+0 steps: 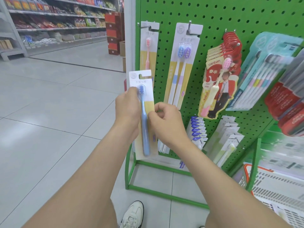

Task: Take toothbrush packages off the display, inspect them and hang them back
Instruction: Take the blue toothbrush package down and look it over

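between both hands, the blue toothbrush package (143, 112) is held upright and off the display for inspection. left hand (127, 107) grips its left edge; right hand (164, 119) pinches the right edge. beyond the hands, the pegboard (213, 22) carries its empty-slotted neighbours.

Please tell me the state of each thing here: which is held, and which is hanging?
blue toothbrush package: off the display, held upright by both hands.
left hand: grips the package's left edge.
right hand: fingers pinch the package's right edge.
pink toothbrush package: hanging on the display.
twin toothbrush package: hanging on the display.
red canban packages: hanging stacked together on the display.
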